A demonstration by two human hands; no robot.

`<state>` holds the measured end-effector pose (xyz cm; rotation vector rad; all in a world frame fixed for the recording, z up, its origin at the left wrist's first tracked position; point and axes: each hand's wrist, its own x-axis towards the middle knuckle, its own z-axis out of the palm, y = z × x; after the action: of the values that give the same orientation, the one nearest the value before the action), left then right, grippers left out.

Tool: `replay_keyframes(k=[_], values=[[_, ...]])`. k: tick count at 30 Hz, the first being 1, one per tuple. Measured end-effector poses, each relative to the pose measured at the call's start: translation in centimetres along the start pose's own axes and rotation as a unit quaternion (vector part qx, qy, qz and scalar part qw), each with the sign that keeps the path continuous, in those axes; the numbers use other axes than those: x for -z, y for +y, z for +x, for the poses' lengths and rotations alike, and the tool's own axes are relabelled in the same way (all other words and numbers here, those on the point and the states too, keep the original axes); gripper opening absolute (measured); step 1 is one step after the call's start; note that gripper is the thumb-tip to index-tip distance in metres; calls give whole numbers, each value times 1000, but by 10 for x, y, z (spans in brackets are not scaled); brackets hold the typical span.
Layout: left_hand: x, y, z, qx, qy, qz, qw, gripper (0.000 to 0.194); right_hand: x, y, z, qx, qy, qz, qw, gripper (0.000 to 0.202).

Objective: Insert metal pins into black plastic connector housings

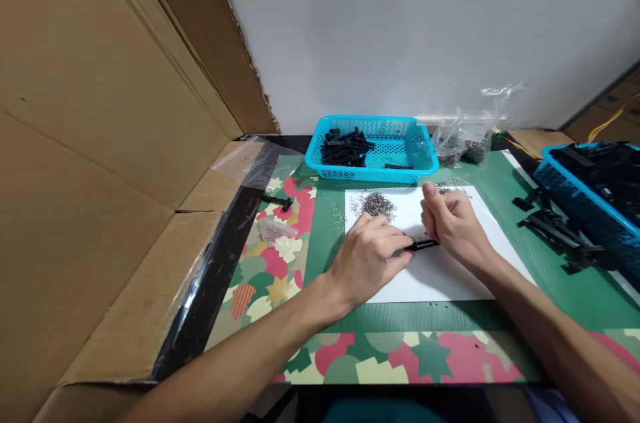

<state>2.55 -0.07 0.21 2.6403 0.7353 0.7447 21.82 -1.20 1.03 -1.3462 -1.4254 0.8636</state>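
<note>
My left hand point(373, 251) is closed on one end of a narrow black plastic part point(424, 245), which lies low over the white paper point(400, 286). My right hand point(459, 226) is curled into a fist with its thumb up, at the other end of the part. A thin metallic tool point(454, 205) shows a little between its fingers; most of it is hidden, and its kind cannot be told. Just beyond my left hand sits a heap of small metal pieces point(379, 204). More small metal pieces point(445, 187) lie behind my right hand.
A blue basket point(370, 174) with black parts stands at the back. Clear bags of metal pieces point(475, 148) are beside it. Another filled blue basket point(590, 193) and loose black parts point(555, 229) are at right. Cardboard point(125, 143) walls the left side.
</note>
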Motion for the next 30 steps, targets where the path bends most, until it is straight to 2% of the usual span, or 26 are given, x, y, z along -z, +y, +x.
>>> replay_keyframes(k=[4,12,20,27,30], values=[[-1,0,0,-5,4,4,1000,6,0,-1,0,1,-41,7,999,84],[0,0,0,-8,-3,13,1000,5,-4,-6,0,-17,-69,-17,997,83],[-1,-1,0,-3,-17,20,1000,6,-5,-5,0,-30,-69,-41,996,81],[1,0,1,0,-22,1,1000,5,-12,-3,-1,-28,-58,-118,991,80],[1,0,1,6,-20,-11,1000,5,-12,-4,-3,-8,-62,-96,993,80]])
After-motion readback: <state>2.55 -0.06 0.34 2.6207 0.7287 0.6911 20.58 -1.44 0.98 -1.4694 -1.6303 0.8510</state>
